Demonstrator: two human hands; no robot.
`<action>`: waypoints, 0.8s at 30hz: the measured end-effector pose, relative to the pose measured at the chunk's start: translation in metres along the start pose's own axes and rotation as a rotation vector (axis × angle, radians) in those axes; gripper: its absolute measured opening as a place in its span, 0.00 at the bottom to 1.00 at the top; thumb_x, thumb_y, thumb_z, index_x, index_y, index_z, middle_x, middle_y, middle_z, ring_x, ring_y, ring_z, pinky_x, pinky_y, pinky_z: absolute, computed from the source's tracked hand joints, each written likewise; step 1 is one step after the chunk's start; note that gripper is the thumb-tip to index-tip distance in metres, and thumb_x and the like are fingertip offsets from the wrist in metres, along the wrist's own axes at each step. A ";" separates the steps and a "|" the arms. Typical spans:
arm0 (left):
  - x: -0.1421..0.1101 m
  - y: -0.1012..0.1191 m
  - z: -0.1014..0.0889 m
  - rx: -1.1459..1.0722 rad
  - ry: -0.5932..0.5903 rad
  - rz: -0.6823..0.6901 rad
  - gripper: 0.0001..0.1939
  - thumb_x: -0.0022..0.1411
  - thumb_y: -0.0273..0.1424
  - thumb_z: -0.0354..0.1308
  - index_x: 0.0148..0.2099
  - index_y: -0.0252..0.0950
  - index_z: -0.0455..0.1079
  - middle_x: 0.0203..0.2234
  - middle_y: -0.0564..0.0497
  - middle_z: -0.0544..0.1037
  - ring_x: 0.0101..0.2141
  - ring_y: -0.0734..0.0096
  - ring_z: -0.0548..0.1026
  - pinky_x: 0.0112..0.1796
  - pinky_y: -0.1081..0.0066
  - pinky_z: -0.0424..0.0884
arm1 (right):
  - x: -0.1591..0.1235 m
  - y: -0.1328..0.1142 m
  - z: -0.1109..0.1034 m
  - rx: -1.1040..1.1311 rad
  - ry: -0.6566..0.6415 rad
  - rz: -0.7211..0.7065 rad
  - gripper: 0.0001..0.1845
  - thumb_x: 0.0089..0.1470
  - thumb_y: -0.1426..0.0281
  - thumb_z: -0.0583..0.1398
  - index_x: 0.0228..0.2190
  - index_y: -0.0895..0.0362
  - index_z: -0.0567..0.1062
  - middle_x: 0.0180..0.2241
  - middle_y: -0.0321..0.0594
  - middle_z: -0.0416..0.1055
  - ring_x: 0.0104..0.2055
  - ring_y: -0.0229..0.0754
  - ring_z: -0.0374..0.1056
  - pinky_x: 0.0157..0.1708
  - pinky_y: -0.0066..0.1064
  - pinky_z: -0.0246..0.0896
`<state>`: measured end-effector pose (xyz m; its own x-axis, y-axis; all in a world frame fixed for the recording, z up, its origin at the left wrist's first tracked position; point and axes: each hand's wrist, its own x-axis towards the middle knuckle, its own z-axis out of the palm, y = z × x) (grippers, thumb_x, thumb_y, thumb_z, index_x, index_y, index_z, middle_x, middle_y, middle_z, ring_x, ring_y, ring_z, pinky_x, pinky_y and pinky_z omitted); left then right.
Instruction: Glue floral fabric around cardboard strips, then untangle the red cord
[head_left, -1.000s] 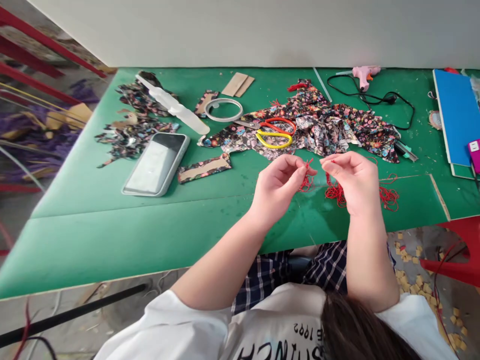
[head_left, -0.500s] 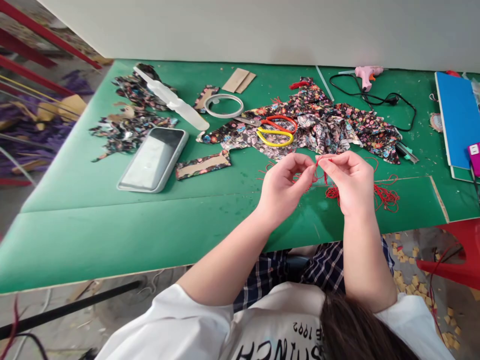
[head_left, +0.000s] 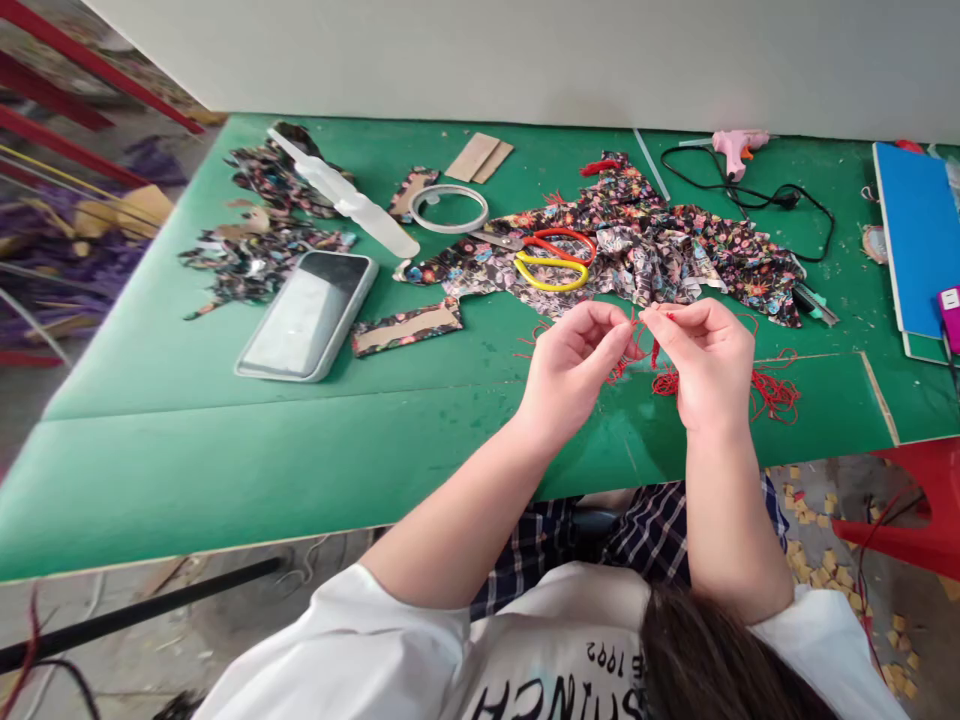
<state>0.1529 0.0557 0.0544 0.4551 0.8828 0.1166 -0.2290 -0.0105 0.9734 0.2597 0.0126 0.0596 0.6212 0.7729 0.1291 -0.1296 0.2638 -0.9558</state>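
Observation:
My left hand [head_left: 576, 362] and my right hand [head_left: 703, 355] are raised over the near side of the green table, fingertips a little apart. Both pinch thin red cord [head_left: 655, 352], part of which dangles between them. More red cord [head_left: 772, 393] lies in a loose tangle beside and under my right hand, and other strands show behind my left. Just beyond the hands spreads dark floral fabric [head_left: 675, 260]. Scissors [head_left: 553, 272] with one red and one yellow handle lie on it.
A phone [head_left: 304, 318] and a floral-wrapped strip [head_left: 407, 326] lie to the left, near fabric scraps [head_left: 259, 255], a white strip [head_left: 345, 195] and a white ring [head_left: 448, 209]. At the back right are a pink glue gun [head_left: 739, 150] with its cable and a blue board [head_left: 919, 245].
My right hand has shifted slightly right, and the gap between my fingertips has widened a little. The cord is still held; the things on the table lie as before.

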 end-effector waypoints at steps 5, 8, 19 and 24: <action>0.001 -0.001 0.002 -0.136 0.004 -0.047 0.15 0.53 0.41 0.65 0.30 0.36 0.68 0.20 0.56 0.72 0.23 0.79 0.69 0.28 0.78 0.66 | 0.001 0.000 0.000 0.051 0.001 -0.003 0.08 0.38 0.73 0.67 0.19 0.52 0.73 0.22 0.25 0.75 0.27 0.30 0.72 0.32 0.26 0.69; 0.001 0.000 0.002 -0.143 0.014 -0.064 0.15 0.52 0.41 0.66 0.30 0.36 0.68 0.19 0.57 0.71 0.22 0.79 0.68 0.25 0.78 0.64 | 0.001 -0.001 0.000 0.054 -0.020 0.009 0.07 0.38 0.73 0.67 0.19 0.52 0.74 0.23 0.25 0.75 0.28 0.31 0.72 0.32 0.27 0.69; 0.001 -0.001 0.001 -0.159 0.011 -0.050 0.13 0.53 0.39 0.65 0.31 0.35 0.68 0.20 0.57 0.71 0.23 0.80 0.68 0.28 0.78 0.65 | -0.001 -0.001 -0.001 0.008 -0.060 0.038 0.07 0.40 0.70 0.67 0.20 0.52 0.73 0.24 0.28 0.76 0.29 0.32 0.72 0.35 0.30 0.69; 0.005 -0.001 -0.001 -0.212 0.137 0.005 0.12 0.53 0.37 0.66 0.31 0.36 0.68 0.20 0.58 0.70 0.24 0.80 0.68 0.31 0.78 0.67 | 0.000 -0.007 -0.008 -0.042 -0.199 0.037 0.08 0.40 0.69 0.68 0.20 0.53 0.72 0.24 0.29 0.75 0.32 0.33 0.72 0.38 0.31 0.70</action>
<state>0.1550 0.0606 0.0542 0.3353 0.9387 0.0796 -0.4129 0.0705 0.9080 0.2667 0.0058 0.0641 0.4513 0.8814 0.1394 -0.1143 0.2120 -0.9705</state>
